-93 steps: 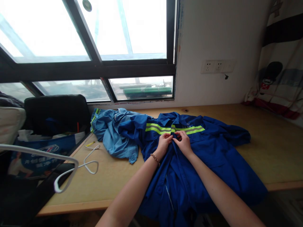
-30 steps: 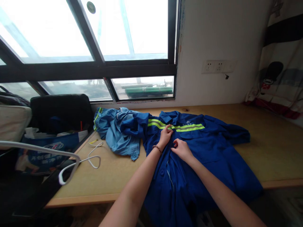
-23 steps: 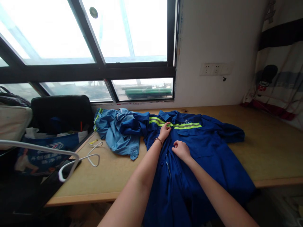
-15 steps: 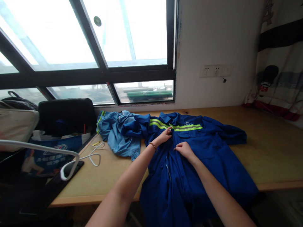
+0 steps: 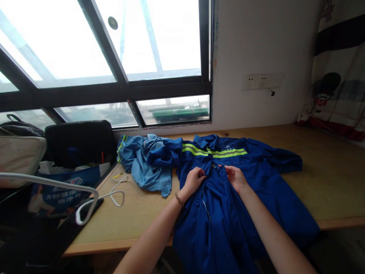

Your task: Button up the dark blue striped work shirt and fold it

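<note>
A dark blue work jacket (image 5: 262, 198) lies front up with its collar toward the window, its lower part over the near edge of the table. A yellow and grey reflective stripe crosses its chest. My left hand (image 5: 194, 181), with a beaded bracelet at the wrist, pinches the left front edge below the stripe. On the other front edge, my right hand (image 5: 235, 178) has thumb and fingertips closed on the cloth. Between the hands the front is parted in a small gap. A button (image 5: 197, 203) shows lower down on the left edge.
A light blue garment (image 5: 151, 173) lies bunched left of the jacket on the wooden table (image 5: 94, 232). Nearby are a white cable (image 5: 118, 194), a black chair (image 5: 81, 133) and a blue printed bag (image 5: 68, 190). Sockets (image 5: 262, 81) sit on the wall.
My left hand has moved down from the reflective stripe to the left front edge. My right hand has shifted up and right, and the front edges have parted between the hands.
</note>
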Demonstrator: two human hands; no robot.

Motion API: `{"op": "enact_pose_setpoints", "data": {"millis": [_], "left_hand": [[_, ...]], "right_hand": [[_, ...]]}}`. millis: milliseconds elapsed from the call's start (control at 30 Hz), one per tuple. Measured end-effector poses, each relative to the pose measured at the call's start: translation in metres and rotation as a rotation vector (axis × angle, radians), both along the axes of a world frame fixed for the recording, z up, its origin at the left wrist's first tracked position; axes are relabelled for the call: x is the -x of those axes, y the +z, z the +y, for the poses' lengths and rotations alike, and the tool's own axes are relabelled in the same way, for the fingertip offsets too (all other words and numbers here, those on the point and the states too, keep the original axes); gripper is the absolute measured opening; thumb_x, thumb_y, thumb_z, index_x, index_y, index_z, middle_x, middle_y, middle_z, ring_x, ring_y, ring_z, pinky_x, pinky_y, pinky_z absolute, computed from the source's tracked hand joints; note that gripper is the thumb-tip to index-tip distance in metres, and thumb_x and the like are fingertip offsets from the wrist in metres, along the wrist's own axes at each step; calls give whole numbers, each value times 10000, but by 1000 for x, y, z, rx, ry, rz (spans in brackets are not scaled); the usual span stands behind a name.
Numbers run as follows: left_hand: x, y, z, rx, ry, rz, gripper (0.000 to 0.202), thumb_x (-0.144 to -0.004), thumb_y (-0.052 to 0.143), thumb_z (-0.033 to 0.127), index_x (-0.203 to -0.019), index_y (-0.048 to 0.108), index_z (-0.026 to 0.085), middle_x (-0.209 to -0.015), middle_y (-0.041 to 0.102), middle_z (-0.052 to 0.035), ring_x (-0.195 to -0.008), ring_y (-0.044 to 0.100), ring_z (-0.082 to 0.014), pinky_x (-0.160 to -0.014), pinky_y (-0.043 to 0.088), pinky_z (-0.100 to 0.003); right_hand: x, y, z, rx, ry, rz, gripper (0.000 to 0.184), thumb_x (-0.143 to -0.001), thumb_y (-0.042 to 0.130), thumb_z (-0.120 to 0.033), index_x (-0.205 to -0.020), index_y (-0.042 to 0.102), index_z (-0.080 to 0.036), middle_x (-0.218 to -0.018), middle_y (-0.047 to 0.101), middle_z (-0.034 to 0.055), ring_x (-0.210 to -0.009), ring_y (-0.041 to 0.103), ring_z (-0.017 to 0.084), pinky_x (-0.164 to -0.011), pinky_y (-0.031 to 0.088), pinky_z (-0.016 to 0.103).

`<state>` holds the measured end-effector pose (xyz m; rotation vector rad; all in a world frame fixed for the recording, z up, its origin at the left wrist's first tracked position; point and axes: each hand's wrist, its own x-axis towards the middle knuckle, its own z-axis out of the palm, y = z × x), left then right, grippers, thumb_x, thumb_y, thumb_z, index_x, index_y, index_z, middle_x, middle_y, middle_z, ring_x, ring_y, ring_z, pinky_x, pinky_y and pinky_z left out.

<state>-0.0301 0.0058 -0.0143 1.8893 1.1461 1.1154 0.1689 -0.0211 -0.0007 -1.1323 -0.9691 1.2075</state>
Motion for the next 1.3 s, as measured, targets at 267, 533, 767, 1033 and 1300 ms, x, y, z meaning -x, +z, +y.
{"op": "enact_pose_setpoints", "data": {"millis": [267,533,767,1033,1300], "left_hand": [[-8,8,-9,587,-173,-476,247,-650,654,344,-752,579,132,-667,647,-67,-521,575,-118,-492,434,-209],[-16,-1,-11,660,-246,-633,297,-569,726,282,-726,524,131,-670,658,-55,-679,644,-182,-629,502,-252],[-25,2,-15,559,-162,-590,249,-566,711,262,-691,541,131,-591,632,-28,-557,617,-151,-604,506,-279],[-43,-8,-7,546,-155,-568,233,-588,679,257,-747,566,130,-645,597,2,-596,589,-125,-606,496,-267],[-45,-15,-11,569,18,-668,318,-553,711,326,-710,500,149,-565,506,50,-506,509,-66,-517,450,-194]], "right_hand": [[15,5,-11,-48,280,-20,266,-687,569,-291,-895,669,-159,-758,614,39,-592,533,111,-530,415,219],[23,-7,-7,-307,46,-575,189,-724,532,-270,-767,699,-193,-727,602,27,-649,557,139,-600,428,254],[22,-13,-2,-201,15,-449,166,-648,616,-306,-702,669,-159,-713,650,47,-689,601,183,-650,450,286],[19,-9,-2,-220,-126,-744,120,-624,610,-284,-599,586,-169,-606,603,12,-580,552,148,-576,413,261],[23,-11,-4,-221,-49,-714,141,-610,621,-279,-655,545,-169,-605,567,-8,-570,521,131,-556,394,244]]}}
